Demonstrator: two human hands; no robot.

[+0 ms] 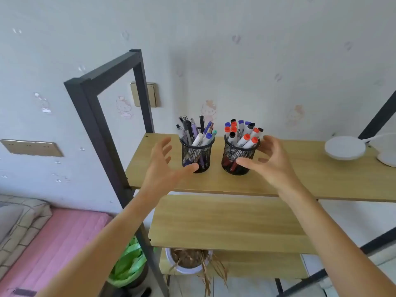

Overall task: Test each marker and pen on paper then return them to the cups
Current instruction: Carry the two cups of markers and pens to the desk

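Observation:
Two black mesh cups stand side by side on the top wooden shelf (300,181). The left cup (199,156) holds several pens and slim markers. The right cup (234,156) holds several whiteboard markers (243,133) with red, blue and black caps. My left hand (165,166) is spread open just left of the left cup, thumb tip near its base. My right hand (267,159) is spread open around the right side of the right cup, thumb in front of it, fingers near its rim. Neither hand holds anything. No paper is in view.
A white round lamp base (345,147) and a white object sit at the shelf's right end. A dark metal frame post (96,127) rises at the left. Lower shelves (225,221), a potted dry plant (188,260), a green-bagged bin (128,266) and a pink bed (53,243) lie below.

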